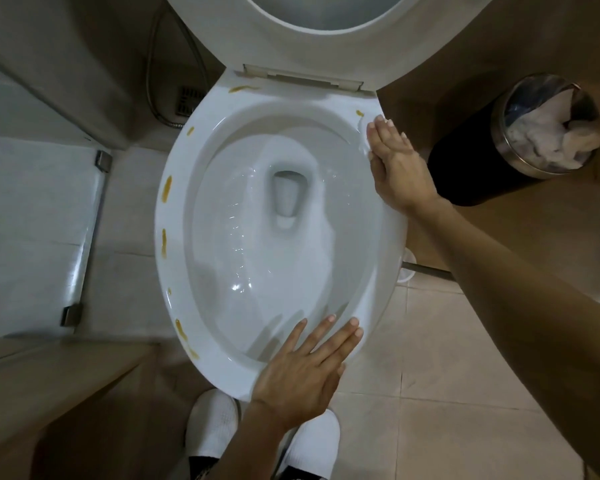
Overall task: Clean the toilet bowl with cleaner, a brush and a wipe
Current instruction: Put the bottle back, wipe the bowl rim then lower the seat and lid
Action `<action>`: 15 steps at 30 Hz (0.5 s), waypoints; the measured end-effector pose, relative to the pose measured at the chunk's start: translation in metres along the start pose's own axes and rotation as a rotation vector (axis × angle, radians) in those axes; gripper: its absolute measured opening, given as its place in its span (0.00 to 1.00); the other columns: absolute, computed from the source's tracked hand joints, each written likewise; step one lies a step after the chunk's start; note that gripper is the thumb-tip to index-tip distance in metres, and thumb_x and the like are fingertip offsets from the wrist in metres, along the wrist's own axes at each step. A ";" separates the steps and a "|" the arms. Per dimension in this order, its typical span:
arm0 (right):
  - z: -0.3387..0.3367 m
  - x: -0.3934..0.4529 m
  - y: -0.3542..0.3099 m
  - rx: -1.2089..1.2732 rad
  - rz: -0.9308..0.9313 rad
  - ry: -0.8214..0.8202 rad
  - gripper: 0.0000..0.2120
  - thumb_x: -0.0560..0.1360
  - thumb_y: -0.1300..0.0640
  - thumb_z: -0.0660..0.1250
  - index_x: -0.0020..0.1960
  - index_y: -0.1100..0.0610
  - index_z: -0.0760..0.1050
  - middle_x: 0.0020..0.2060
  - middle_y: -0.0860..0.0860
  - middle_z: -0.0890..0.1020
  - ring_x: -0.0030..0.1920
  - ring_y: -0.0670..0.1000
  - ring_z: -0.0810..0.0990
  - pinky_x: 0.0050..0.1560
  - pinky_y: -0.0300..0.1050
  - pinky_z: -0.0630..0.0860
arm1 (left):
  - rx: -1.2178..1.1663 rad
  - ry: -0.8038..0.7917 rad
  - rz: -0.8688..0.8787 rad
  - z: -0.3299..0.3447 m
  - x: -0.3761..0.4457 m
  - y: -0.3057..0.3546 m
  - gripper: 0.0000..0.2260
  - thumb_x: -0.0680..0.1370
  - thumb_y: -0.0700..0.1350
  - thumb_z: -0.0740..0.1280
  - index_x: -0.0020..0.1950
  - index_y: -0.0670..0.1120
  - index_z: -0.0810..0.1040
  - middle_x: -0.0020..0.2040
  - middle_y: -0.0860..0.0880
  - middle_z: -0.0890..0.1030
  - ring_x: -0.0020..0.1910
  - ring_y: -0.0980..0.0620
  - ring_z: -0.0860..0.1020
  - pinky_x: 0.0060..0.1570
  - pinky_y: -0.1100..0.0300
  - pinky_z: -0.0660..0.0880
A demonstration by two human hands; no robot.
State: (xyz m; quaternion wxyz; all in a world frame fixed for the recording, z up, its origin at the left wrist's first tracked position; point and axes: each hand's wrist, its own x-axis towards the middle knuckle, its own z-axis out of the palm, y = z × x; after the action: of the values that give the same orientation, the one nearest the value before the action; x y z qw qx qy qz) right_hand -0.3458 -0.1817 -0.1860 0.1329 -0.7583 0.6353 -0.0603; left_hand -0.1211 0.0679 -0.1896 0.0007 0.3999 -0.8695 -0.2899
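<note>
The white toilet bowl (pixel 174 258) stands open with its seat and lid (pixel 312 46) raised. Yellow-brown streaks (pixel 167 197) dot the left and back of the rim, and one small streak (pixel 360 114) sits at the back right. My right hand (pixel 395 168) lies flat on the right rim with its fingers straight and pointing to the back. A pale fold beside its fingertips may be a wipe; I cannot tell. My left hand (pixel 302 372) rests flat on the front rim with spread, straight fingers. Water lies in the bowl's bottom.
A black bin (pixel 471 168) with a metal rim, holding crumpled white paper, stands to the right. A white round base with a grey handle (pixel 430 270) pokes out from behind the bowl's right side. A hose (pixel 153 98) hangs at the back left. My white shoes (pixel 215 420) are below.
</note>
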 end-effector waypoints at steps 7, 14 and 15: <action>-0.002 0.034 -0.013 -0.022 -0.024 -0.044 0.23 0.83 0.59 0.49 0.77 0.62 0.56 0.76 0.57 0.57 0.77 0.55 0.54 0.76 0.48 0.49 | -0.013 -0.003 0.002 -0.004 0.001 0.000 0.25 0.81 0.51 0.52 0.79 0.51 0.52 0.78 0.55 0.52 0.76 0.51 0.56 0.69 0.45 0.63; -0.004 0.006 0.001 -0.002 -0.061 -0.013 0.22 0.82 0.62 0.52 0.76 0.62 0.60 0.75 0.58 0.61 0.76 0.55 0.57 0.76 0.50 0.53 | -0.017 0.001 0.003 0.000 -0.001 -0.001 0.24 0.82 0.51 0.50 0.79 0.52 0.52 0.78 0.55 0.53 0.76 0.52 0.55 0.71 0.47 0.63; -0.003 0.006 0.000 0.005 -0.057 -0.008 0.22 0.82 0.62 0.52 0.76 0.62 0.60 0.75 0.58 0.61 0.76 0.56 0.57 0.76 0.50 0.54 | -0.019 0.002 0.003 -0.001 0.000 -0.001 0.24 0.82 0.51 0.50 0.79 0.52 0.52 0.78 0.55 0.53 0.76 0.51 0.56 0.71 0.46 0.63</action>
State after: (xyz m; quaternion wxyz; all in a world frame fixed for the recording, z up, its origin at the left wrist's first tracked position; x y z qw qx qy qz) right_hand -0.3454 -0.1881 -0.1841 0.1354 -0.7761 0.6127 -0.0628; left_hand -0.1198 0.0673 -0.1895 0.0058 0.3989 -0.8672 -0.2979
